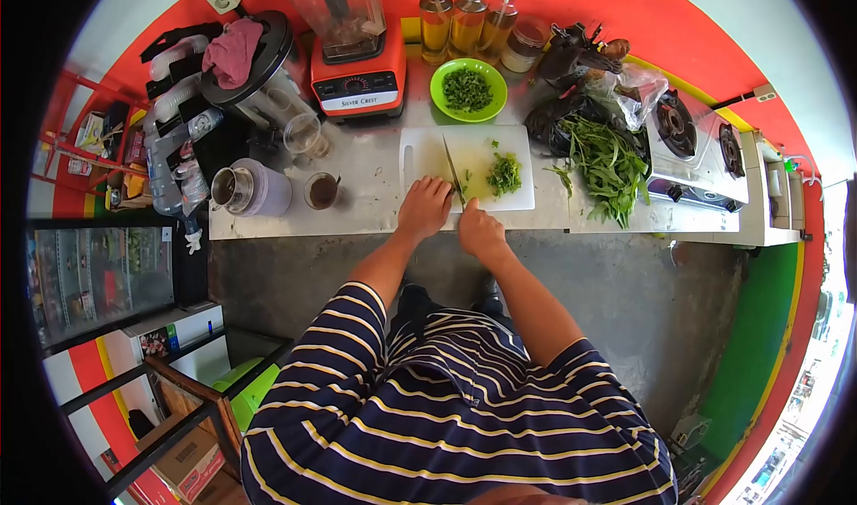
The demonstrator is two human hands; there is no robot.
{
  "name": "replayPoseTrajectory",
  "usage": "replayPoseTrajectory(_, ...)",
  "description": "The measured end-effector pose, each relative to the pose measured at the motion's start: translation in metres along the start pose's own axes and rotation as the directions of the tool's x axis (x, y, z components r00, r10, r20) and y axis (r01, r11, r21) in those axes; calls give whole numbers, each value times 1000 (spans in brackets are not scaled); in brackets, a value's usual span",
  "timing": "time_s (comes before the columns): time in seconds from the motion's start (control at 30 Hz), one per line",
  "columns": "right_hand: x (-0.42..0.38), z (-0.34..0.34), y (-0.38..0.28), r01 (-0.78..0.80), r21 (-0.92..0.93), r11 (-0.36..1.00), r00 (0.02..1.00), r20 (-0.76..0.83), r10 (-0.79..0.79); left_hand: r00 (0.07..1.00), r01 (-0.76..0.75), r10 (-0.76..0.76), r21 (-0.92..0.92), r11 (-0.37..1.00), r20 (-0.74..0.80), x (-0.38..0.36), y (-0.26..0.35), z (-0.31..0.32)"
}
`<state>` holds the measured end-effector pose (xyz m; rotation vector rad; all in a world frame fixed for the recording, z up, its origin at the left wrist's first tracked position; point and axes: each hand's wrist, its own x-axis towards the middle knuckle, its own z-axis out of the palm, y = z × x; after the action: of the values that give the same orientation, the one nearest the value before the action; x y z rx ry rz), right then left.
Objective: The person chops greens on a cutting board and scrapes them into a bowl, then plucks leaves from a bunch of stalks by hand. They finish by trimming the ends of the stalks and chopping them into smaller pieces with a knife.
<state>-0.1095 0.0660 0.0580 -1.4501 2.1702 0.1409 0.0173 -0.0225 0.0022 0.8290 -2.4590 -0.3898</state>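
Observation:
A white cutting board (518, 161) lies on the metal counter. My right hand (483, 228) is closed around the handle of a kitchen knife (453, 164), at the board's front edge. The blade points away from me across the board. Left of the blade, my left hand (427, 206) rests on the board with its fingers curled together; what they press on is hidden. Chopped green leaves (504, 175) form a small pile right of the knife, with a few loose bits beside the blade. Behind the board, a lime-green bowl (437, 90) holds more chopped greens.
Whole leafy greens (607, 166) lie to the right, before a gas stove (692, 161). A red blender (357, 81), oil bottles (469, 28) and a jar (524, 45) stand at the back. Left are a glass of dark liquid (321, 191) and a lilac container (268, 190).

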Motion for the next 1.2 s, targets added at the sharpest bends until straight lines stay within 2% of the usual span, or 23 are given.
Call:
replayPoseTrajectory(0.03, -3, 2, -1, -1, 0, 1000, 1000, -1, 1, 1000, -1, 1, 4, 1000, 11, 0, 0, -1)
replayPoseTrajectory(0.1, -10, 8, -3, -48, 130, 990, 998, 40, 43, 1000, -3, 3, 3, 1000, 29, 1, -1, -1)
replayPoseTrajectory(0.23, -8, 17, -6, -99, 178, 979, 994, 55, 90, 1000, 13, -12, -22, 1000, 23, 0, 0, 0)
replayPoseTrajectory(0.4, -3, 5, 9, -25, 151, 988, 999, 28, 21, 1000, 22, -22, -17, 1000, 1, 0, -1, 0)
replayPoseTrajectory(0.43, -5, 3, 8, -24, 147, 989, 999, 27, 20, 999, 37, -37, -2, 999, 34, 1, -2, 0)
replayPoseTrajectory(0.53, -18, 11, 7, -41, 213, 976, 998, 59, 29, 997, 52, -51, -14, 999, 56, 0, 0, 0)
replayPoseTrajectory(0.6, -16, 23, 0, -87, 259, 962, 996, 1, 90, 998, 47, -45, -31, 998, 39, 1, -2, -1)
replayPoseTrajectory(0.73, -15, 20, 0, -89, 278, 957, 995, -26, 100, 998, 61, -62, -73, 995, -18, 0, -2, 1)
replayPoseTrajectory(0.8, -16, 14, 10, -93, 352, 931, 994, -26, 109, 996, 70, -74, -99, 993, -43, 2, 1, 2)
replayPoseTrajectory(0.87, -18, 10, 23, -131, 346, 929, 987, -40, 154, 992, 128, -127, -16, 992, 5, 1, 2, -2)
replayPoseTrajectory(1.0, -21, 9, 40, -193, 341, 920, 970, -72, 231, 996, 88, -87, -33, 996, 31, 0, 0, -1)
replayPoseTrajectory(1.13, -23, 7, 39, -187, 355, 916, 960, -131, 247, 998, 41, -39, -42, 998, 42, -2, -2, -4)
replayPoseTrajectory(1.2, -28, 8, 32, -94, 405, 909, 973, -157, 171, 997, 48, -45, -47, 998, 57, -2, -4, -3)
